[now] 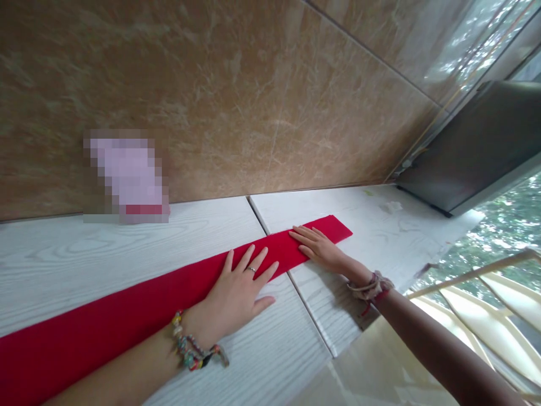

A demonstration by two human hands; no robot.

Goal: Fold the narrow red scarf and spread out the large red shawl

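Two hands laid flat, fingers spread, nothing gripped: left hand (240, 293) and right hand (320, 248) on red strip (127, 316), run 8-to-2 o'clock across white boards (84, 254). Flattening judged in hand; even pressure needed over board seam (310, 318).

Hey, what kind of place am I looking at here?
Probably an indoor room, perhaps a home workspace: white wood-grain tabletops against a brown marble-tiled wall, with a window onto green trees at the right.

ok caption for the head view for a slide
Left hand and right hand pressed flat on a long red strip
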